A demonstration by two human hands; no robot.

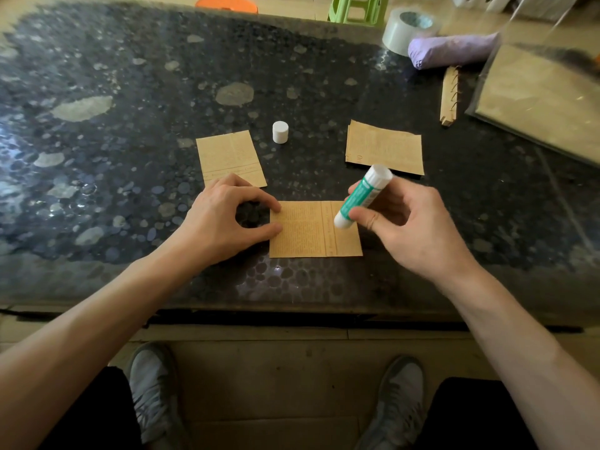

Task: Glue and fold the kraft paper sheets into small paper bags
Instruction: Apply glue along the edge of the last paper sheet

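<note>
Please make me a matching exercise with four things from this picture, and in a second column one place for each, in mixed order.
Things
1. glue stick
2. white cap
3. tape roll
4. nearest kraft sheet

Places
A. far right part of the table, beside a purple bundle
B. held in the right hand
C. pressed at its edge by fingertips of the left hand
D. standing alone, beyond both hands

Pairs: 1-B, 2-D, 3-A, 4-C

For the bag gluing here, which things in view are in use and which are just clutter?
In use: glue stick, white cap, kraft sheet, folded piece, sheet stack.
Lying about: tape roll, purple bundle, spiral strip, green stool.
</note>
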